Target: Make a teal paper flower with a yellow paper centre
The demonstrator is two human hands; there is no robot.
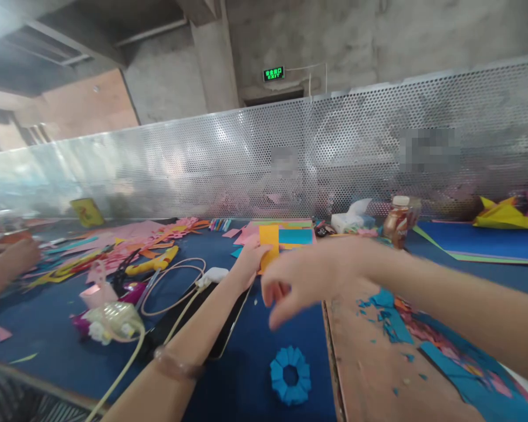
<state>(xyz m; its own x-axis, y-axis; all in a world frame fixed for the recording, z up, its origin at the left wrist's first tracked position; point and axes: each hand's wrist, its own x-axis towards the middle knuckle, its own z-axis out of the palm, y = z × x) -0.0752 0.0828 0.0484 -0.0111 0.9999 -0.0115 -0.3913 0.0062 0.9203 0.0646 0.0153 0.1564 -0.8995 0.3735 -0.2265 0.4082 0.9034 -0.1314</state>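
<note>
My left hand [250,257] reaches forward over the table, its fingers closed on a piece of orange-yellow paper [269,235]. The paper stands up in front of a pile of coloured paper [295,236]. Just to the right hangs my right hand [301,281], slightly blurred, with bent fingers and the thumb apart from them; nothing shows between them. Part of the orange-yellow paper is hidden behind it. Closer to me, a blue folded-paper ring [290,375] lies flat on the dark blue table surface.
Left of my forearm are a black tablet [222,328], a white charger with cable [212,275] and a yellow glue gun [153,262]. Blue scraps [393,322] litter the brown board. A bottle [396,223] stands behind. Another person's hand [15,258] works at far left.
</note>
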